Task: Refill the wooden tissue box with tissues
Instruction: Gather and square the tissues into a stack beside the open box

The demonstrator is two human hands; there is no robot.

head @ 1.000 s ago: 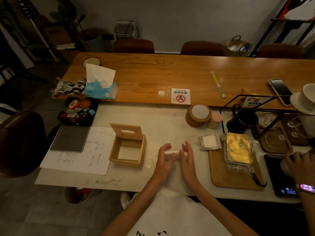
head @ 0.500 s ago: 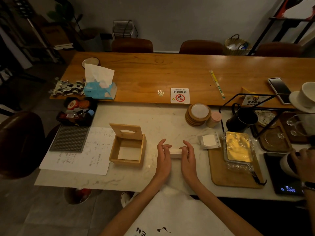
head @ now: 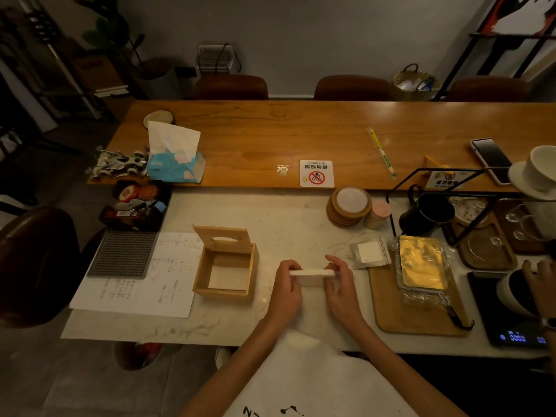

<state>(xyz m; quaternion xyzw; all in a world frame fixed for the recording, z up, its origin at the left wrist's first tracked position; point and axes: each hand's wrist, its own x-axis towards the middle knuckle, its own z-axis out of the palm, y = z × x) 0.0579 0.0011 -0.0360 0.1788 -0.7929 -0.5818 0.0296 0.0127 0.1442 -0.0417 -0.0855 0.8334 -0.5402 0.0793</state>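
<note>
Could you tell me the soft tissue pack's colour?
The tissue pack is light blue; head view.

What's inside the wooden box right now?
The box, with its lid tipped open, shows only a pale flat bottom and no stack. Its near wall hides the front strip inside. The tissues are outside, pinched between the left hand and right hand.

The tissue box [head: 222, 291] is pale tan wood, and the stack of tissues [head: 311, 272] is plain white. The counter [head: 270, 218] is off-white marble with faint grey veins. The long table [head: 270, 136] is orange-brown with darker grain. The tissue pack [head: 176, 170] is light blue with white patches. The sign [head: 316, 173] is white with a red circle. The mat [head: 123, 254] is dark grey, dotted in a grid. The foil tray [head: 421, 263] is gold.
</note>
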